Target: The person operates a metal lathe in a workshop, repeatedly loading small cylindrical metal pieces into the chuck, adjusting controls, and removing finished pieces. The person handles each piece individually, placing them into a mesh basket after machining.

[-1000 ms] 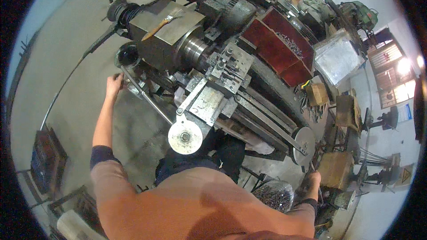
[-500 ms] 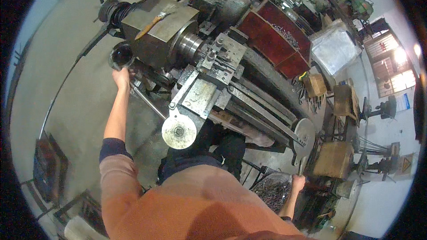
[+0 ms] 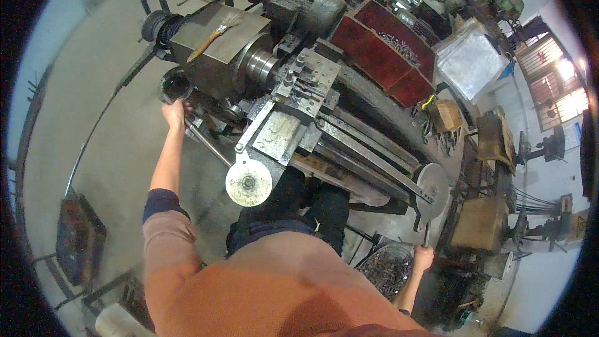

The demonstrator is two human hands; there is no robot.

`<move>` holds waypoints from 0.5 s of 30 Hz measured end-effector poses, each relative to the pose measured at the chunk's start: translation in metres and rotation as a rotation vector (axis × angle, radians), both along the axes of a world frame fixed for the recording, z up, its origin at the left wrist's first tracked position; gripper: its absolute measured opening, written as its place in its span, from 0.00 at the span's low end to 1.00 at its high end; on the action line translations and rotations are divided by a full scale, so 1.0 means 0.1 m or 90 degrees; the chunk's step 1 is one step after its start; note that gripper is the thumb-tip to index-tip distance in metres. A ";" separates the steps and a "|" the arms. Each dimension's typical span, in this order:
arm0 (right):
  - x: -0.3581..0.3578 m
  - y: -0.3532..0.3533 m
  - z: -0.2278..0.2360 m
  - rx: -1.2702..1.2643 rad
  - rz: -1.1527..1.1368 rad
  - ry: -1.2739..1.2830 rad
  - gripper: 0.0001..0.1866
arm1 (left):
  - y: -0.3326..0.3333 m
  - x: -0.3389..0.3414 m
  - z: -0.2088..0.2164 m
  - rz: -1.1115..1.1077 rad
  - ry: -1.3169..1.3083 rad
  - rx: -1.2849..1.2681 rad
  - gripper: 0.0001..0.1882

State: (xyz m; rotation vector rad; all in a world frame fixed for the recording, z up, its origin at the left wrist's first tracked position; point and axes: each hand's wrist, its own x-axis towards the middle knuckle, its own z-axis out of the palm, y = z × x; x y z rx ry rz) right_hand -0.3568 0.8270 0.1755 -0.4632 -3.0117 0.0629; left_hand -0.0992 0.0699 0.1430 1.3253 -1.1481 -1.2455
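At the left end of a small metal lathe (image 3: 224, 31), my left hand (image 3: 176, 113) is closed at the lower rim of a dark round cup (image 3: 175, 85). A steel bar (image 3: 209, 141) starts just beside that hand and slopes down to the right. My right hand (image 3: 423, 258) wraps round an upright lever handle (image 3: 427, 236) below a grey disc (image 3: 433, 188) at the lathe's right end. Between my hands lie the metal tool slide (image 3: 310, 81), a bright cylindrical spindle (image 3: 262, 66) and a pale round plate (image 3: 248, 182).
A wooden-handled brush (image 3: 210, 40) lies on the lathe's headstock. Behind stand a motor (image 3: 306, 7) and a dark red tray (image 3: 380, 56) with small metal pieces. A basket of small metal parts (image 3: 387, 269) sits beside my right forearm. Cardboard boxes (image 3: 477, 224) stand at the right.
The whole view has shifted slightly. Both hands stay in the same places, the left at the cup and the right on the lever handle.
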 end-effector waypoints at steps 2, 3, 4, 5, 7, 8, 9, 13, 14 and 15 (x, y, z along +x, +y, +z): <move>0.02 0.05 -0.03 -0.003 0.015 0.010 0.18 | -0.03 0.03 0.00 -0.011 -0.046 -0.044 0.05; 0.00 0.04 -0.04 -0.003 0.006 0.003 0.18 | -0.15 0.09 -0.15 -0.023 -0.087 -0.077 0.05; -0.02 0.04 -0.06 -0.001 -0.005 -0.004 0.18 | -0.23 0.14 -0.26 -0.035 -0.128 -0.097 0.05; -0.05 0.20 -0.19 -0.006 0.061 0.042 0.18 | -0.31 0.20 -0.36 -0.045 -0.168 -0.116 0.05; -0.33 0.56 -0.34 0.112 0.134 0.115 0.16 | -0.35 0.22 -0.35 -0.054 -0.199 -0.099 0.05; -0.54 0.80 -0.43 0.171 0.185 0.172 0.16 | -0.35 0.17 -0.26 -0.056 -0.192 -0.079 0.05; -0.67 0.87 -0.33 0.174 0.195 0.115 0.15 | -0.24 0.03 0.00 -0.048 -0.141 -0.022 0.05; -1.07 0.81 -0.08 0.136 0.211 0.077 0.16 | -0.34 0.28 0.05 -0.076 -0.191 -0.032 0.07; -1.15 0.86 -0.18 0.133 0.233 0.114 0.16 | -0.46 0.51 -0.18 -0.101 -0.180 -0.070 0.08; -1.12 0.93 -0.26 0.130 0.246 0.148 0.16 | -0.50 0.79 -0.39 -0.098 -0.139 -0.090 0.07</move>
